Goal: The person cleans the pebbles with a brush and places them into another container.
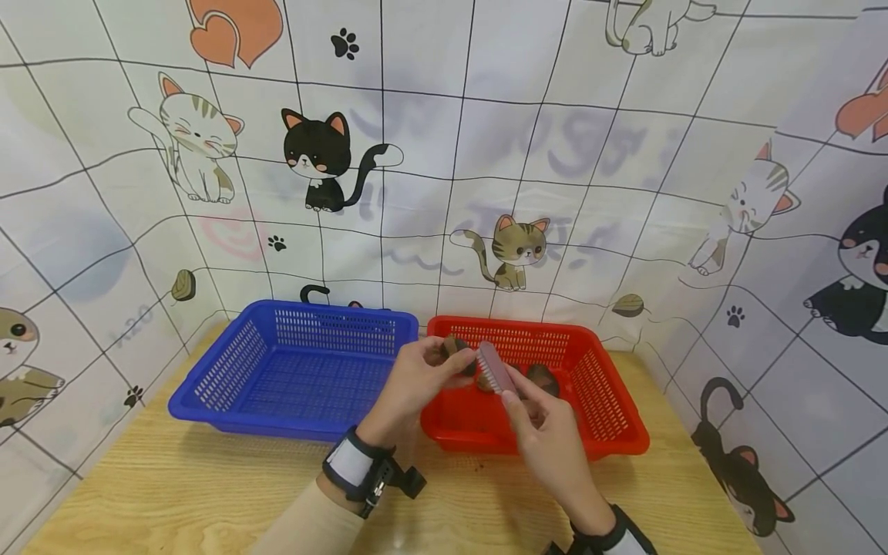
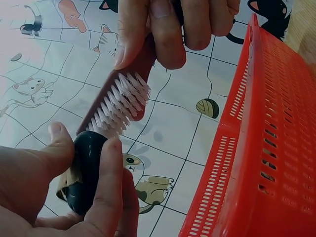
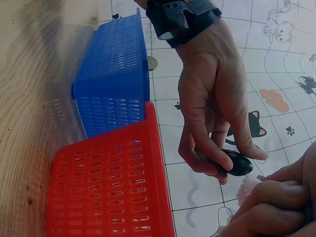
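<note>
My left hand [image 1: 415, 379] pinches a glossy dark oval lump [image 2: 88, 168] between thumb and fingers, above the left side of the red basket [image 1: 479, 441]. A brown patch shows on the lump's side in the left wrist view. My right hand [image 1: 555, 438] grips a mauve brush [image 1: 496, 368] with white bristles [image 2: 118, 103]. The bristles face the lump and meet or nearly meet its upper end. Inside the red basket lie a dark brown lump [image 1: 543, 378] and a smaller tan one [image 1: 484, 383], partly hidden by the brush and hands.
A blue basket [image 1: 291, 426] stands left of the red one, their rims close together. Both rest on a wooden table [image 1: 229, 493]. Behind and at the sides hangs a white sheet [image 1: 430, 154] printed with cats and grid lines.
</note>
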A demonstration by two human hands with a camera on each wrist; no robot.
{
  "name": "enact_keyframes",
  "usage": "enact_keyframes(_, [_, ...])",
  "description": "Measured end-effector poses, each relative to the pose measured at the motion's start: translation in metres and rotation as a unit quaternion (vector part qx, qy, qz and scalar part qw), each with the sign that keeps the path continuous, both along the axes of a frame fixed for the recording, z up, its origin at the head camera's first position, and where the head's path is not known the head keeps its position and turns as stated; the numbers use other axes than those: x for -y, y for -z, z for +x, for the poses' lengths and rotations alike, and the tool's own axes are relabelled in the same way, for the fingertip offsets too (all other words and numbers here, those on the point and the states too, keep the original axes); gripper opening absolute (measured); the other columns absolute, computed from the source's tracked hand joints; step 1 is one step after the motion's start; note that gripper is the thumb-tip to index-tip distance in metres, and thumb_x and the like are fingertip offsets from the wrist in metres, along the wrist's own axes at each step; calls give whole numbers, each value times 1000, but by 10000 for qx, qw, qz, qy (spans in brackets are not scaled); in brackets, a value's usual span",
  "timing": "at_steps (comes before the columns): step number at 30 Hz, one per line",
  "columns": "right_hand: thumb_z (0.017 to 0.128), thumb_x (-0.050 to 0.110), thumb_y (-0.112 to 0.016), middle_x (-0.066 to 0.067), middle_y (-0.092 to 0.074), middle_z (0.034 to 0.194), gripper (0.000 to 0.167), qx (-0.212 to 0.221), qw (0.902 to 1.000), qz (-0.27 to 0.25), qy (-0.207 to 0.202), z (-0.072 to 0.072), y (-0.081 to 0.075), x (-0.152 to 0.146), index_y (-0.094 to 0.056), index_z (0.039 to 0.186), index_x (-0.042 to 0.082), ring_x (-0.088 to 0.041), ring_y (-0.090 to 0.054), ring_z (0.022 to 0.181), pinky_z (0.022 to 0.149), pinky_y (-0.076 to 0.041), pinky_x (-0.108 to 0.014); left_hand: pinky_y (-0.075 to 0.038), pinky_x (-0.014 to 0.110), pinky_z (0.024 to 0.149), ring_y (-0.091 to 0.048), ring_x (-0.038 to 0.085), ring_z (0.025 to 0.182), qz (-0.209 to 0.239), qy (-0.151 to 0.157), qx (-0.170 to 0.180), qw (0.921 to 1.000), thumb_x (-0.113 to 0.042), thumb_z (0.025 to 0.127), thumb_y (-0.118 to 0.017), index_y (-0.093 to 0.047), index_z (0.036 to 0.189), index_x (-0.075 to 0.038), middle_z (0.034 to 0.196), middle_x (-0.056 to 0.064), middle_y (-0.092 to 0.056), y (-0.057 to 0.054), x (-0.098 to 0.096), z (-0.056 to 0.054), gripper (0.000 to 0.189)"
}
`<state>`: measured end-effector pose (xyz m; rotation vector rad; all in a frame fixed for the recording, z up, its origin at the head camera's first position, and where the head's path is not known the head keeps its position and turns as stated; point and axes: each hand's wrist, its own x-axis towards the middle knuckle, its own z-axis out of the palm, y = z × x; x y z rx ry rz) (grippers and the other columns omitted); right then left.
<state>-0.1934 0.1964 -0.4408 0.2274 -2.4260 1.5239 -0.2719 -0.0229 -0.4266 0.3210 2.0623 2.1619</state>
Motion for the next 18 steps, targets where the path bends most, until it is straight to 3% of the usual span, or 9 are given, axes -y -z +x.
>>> enact_keyframes(6, [116,24,-73,-2,-52,71,48,71,10000,-34,9,-1,2,0,-69,162,9,-6,-43,57,49,-36,-24,-68,42,111,-87,33,121,-17,195,324,9993,-33,114,-79,-77,140,-1,138,23,-81,2,2,0,42])
enact_keyframes(12, [116,25,-74,-4,-54,75,49,58,10000,14,66,-2,3,-1,-69,162,9,-8,-47,60,50,-38,-24,-59,48,122,-81,38,138,209,425,730,9962,-41,120,-66,-58,165,3,168,29,-62,0,2,-1,63])
enact_keyframes(14, [116,26,-74,-4,-55,76,49,84,9999,25,95,-2,4,-2,-68,163,10,-9,-48,61,50,-39,-24,-58,48,122,-75,41,146,426,477,940,9935,-39,123,-62,-51,170,5,175,29,-54,-2,2,-2,65])
enact_keyframes(18, [116,26,-74,-6,-56,78,49,163,9998,-17,129,-2,4,-3,-68,163,11,-10,-50,62,51,-41,-24,-61,46,120,-58,47,163,974,564,1318,9849,-19,126,-52,-38,175,9,182,31,-42,-3,1,-2,58])
